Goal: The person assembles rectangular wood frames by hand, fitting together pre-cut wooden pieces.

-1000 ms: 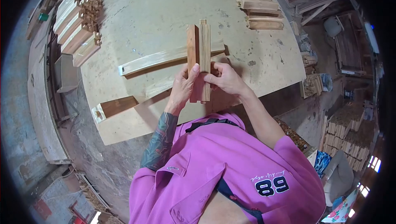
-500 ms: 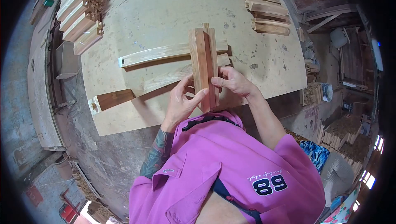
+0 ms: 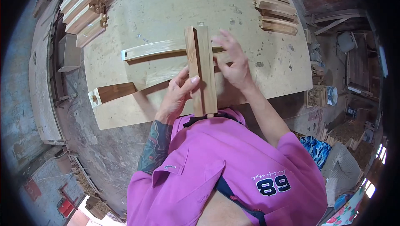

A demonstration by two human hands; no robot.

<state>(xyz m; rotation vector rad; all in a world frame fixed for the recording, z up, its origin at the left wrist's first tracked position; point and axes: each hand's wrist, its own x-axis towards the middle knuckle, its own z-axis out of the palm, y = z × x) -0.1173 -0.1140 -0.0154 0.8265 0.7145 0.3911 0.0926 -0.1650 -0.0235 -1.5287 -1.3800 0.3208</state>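
Observation:
My left hand (image 3: 177,94) is closed around a grooved wooden rail (image 3: 207,69), its thumb pressed on the near face. The rail stands lengthwise away from me, with a small tenon at its far end and its near end close to my shirt. Just right of it, my right hand (image 3: 236,65) is off the wood, fingers apart and slightly blurred. Behind the rail a pale, slightly curved wooden leg (image 3: 156,50) lies across the table. A second wooden leg (image 3: 114,92), darker on one side, lies nearer me, partly hidden by my left hand.
The worktable (image 3: 166,1) has its front edge close to my body. A stack of wooden pieces with cut ends (image 3: 85,13) sits at the far left. Several wooden rails (image 3: 273,9) lie at the far right. A white bucket (image 3: 331,95) stands beyond the right edge.
The rail has turned about its length, now showing a wide pale face, and shifted slightly left. My right hand has let go of it and moved up and away, fingers spreading.

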